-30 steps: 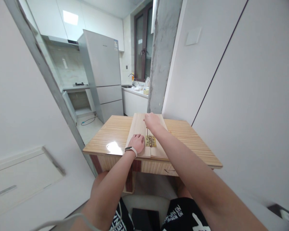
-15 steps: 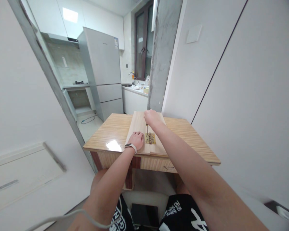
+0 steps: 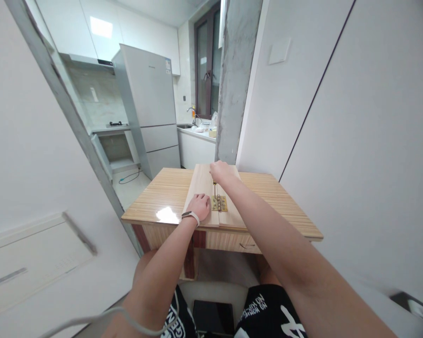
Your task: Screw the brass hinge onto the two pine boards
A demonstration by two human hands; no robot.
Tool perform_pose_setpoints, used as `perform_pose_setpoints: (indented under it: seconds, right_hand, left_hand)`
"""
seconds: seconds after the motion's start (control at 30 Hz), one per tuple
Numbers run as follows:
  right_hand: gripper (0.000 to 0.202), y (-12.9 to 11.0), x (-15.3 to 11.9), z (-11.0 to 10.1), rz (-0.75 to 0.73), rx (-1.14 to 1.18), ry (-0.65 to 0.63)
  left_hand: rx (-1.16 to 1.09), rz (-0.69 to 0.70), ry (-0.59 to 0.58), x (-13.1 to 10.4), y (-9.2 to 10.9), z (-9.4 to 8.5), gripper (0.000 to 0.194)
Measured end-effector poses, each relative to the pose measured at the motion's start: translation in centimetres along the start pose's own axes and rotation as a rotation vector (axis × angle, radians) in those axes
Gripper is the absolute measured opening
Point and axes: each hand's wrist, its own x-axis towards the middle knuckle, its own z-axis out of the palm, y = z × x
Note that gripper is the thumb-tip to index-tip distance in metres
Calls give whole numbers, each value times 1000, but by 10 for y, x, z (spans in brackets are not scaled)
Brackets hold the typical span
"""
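Note:
Two pale wooden boards (image 3: 201,177) lie side by side on the table, with a brass hinge (image 3: 219,203) across their seam. My right hand (image 3: 220,172) is closed around the top of a screwdriver (image 3: 215,189); its thin shaft points straight down to the far left part of the hinge. Its handle is mostly hidden in my fist. My left hand (image 3: 199,206) rests flat on the left board, just left of the hinge, fingers stretched forward. Screw heads show in the hinge plates, too small to make out singly.
The wood-grain table (image 3: 278,197) has a drawer with a handle (image 3: 246,245) at its front. A grey cable (image 3: 120,310) runs by my left forearm. Beyond the table stand a fridge (image 3: 148,94) and a rough grey pillar (image 3: 234,84). A white wall (image 3: 366,141) rises on the right.
The view has shifted slightly. My right hand stays above the hinge with the screwdriver upright, and my left hand keeps its place on the board.

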Motion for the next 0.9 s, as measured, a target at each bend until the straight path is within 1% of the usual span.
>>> perform_pose_setpoints:
  seconds: [0.13,0.33,0.4,0.53,0.6,0.73,0.8,0.9]
  right_hand:
    - [30,2,1,0,-44,-18,2]
    - [26,-1,4,-2,-184,-30,-38]
    - [26,0,6,-3,-157,-19,-41]
    - [30,5,7,-3,16,16,-71]
    - [33,7,6,-3,65,29,-56]
    - [35,5,1,-1,63,47,14]
    - [34,2,-1,-1,64,56,31]
    - [33,-2,-3,-3,110,73,34]
  left_hand:
    - [-7,-4,3,0,0,0,29]
    - [-18,-15,-10,0,0,-1,30]
    - [-17,-17,-5,0,-1,-1,31]
    - [-21,-16,-1,0,-3,1,30]
    - [-22,-17,2,0,-3,1,30]
    - [-27,-23,-7,0,-1,0,30]
    - [-26,-30,-15,0,0,-2,30]
    - [-22,-34,-20,0,2,-4,31]
